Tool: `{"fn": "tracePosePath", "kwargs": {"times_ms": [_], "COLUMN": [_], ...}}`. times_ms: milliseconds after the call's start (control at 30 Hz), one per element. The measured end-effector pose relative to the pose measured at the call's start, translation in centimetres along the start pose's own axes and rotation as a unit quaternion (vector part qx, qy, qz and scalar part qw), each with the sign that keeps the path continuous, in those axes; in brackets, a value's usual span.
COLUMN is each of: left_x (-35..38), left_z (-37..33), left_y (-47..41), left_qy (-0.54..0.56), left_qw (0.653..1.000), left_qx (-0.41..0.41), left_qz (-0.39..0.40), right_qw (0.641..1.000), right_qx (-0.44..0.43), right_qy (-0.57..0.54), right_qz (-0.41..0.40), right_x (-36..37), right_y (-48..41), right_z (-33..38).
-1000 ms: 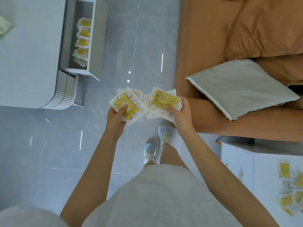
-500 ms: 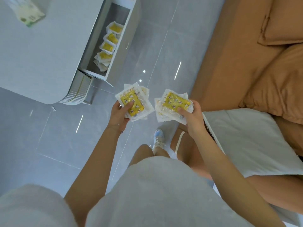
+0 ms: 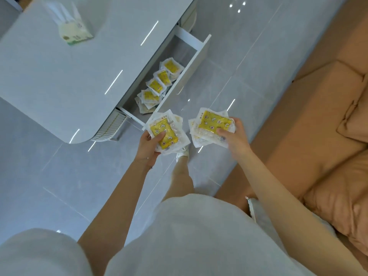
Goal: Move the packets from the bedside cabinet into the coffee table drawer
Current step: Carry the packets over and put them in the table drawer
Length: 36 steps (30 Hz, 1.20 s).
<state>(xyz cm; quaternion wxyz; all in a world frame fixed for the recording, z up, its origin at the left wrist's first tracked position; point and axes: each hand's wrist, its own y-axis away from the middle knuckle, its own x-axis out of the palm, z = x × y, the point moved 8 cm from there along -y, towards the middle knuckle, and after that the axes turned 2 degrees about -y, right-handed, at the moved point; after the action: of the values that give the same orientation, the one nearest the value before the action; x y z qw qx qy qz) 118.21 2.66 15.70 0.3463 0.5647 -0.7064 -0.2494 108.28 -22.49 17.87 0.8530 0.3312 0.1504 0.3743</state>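
Grey tiled floor (image 3: 229,62) lies below. Left hand (image 3: 147,146) grips one packet stack (image 3: 166,133); right hand (image 3: 235,136) clutches another stack (image 3: 211,126). Open drawer (image 3: 196,60) with packets (image 3: 159,84) sits at eleven o'clock, near both.

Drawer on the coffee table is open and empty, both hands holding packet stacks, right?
Not empty. The head view shows the drawer open with several yellow packets already inside. The left hand and right hand do each hold a stack.

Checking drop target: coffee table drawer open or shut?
Open. The drawer is pulled out from the coffee table, with yellow packets visible inside.
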Motion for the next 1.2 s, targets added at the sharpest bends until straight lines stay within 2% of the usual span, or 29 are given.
{"fn": "tracePosePath", "kwargs": {"times_ms": [200, 433, 700, 1000, 1100, 1200], "left_x": [1.4, 2.4, 2.7, -1.4, -4.3, -7.0], "left_z": [-4.6, -9.5, -10.1, -5.3, -2.6, 0.7], "left_y": [-5.9, -12.7, -20.1, -29.2, -33.9, -38.5], "left_qy": [-0.015, 0.045, 0.152, 0.259, 0.254, 0.213], "left_qw": [0.999, 0.99, 0.957, 0.916, 0.908, 0.901], "left_qx": [-0.014, -0.024, -0.05, -0.066, -0.08, -0.11], "left_qz": [-0.042, -0.13, -0.24, -0.299, -0.323, -0.361], "right_qw": [0.999, 0.997, 0.967, 0.917, 0.9, 0.899], "right_qx": [0.011, 0.013, 0.024, 0.042, 0.065, 0.074], "right_qy": [0.023, 0.064, 0.214, 0.344, 0.379, 0.384], "right_qz": [0.024, 0.047, 0.135, 0.197, 0.207, 0.195], "right_x": [4.8, 9.1, 16.3, 25.2, 27.6, 29.3], "right_y": [-8.0, -17.6, -29.7, -41.3, -45.8, -50.4], "right_z": [7.4, 14.4, 18.6, 12.9, 8.0, 3.3]}}
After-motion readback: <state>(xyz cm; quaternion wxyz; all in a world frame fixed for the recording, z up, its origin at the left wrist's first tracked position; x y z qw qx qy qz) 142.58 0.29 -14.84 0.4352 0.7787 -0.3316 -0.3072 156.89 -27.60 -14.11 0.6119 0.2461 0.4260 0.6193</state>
